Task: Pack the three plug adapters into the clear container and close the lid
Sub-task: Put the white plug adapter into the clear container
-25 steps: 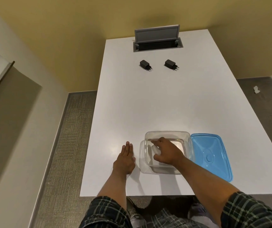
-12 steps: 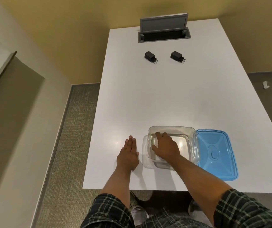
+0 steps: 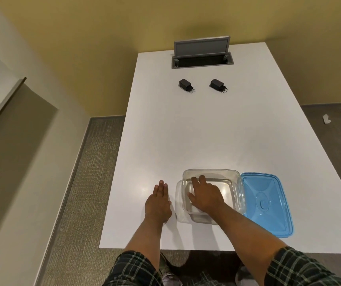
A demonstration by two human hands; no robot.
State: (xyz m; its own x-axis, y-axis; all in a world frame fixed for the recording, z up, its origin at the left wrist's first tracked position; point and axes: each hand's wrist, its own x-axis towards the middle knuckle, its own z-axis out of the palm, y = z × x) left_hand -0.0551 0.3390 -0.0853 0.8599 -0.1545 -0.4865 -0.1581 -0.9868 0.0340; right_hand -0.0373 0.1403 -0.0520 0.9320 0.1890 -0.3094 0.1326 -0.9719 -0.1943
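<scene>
- At the near edge of the white table (image 3: pixel 217 131), your right hand (image 3: pixel 205 196) reaches down inside the clear container (image 3: pixel 238 182), palm down, fingers pointing toward the far-left corner.
- Right-hand grip: fingers loosely curled over the container floor; whether they are pressed on anything beneath cannot be told, since the hand covers that spot.
- Your left hand (image 3: pixel 158 205) lies flat on the table just left of the container, fingers together and extended, holding nothing.
- The container sits upright and open, its left wall just beside your left hand.
- Blue lid (image 3: pixel 268 205) lies flat on the table, touching or just overlapping the container's right rim.
- Two black plug adapters lie at the far end of the table, well apart from the container: the left adapter (image 3: pixel 185 85) and the right adapter (image 3: pixel 217 85), side by side with a gap, prongs pointing to the right and toward you.
- A third adapter is not visible; it may be hidden under your right hand, but that cannot be confirmed.
- Beyond the adapters, a grey cable hatch (image 3: pixel 202 56) is set in the tabletop with its flap raised.
- Plaid sleeves (image 3: pixel 301 267) show at the bottom of the view.
</scene>
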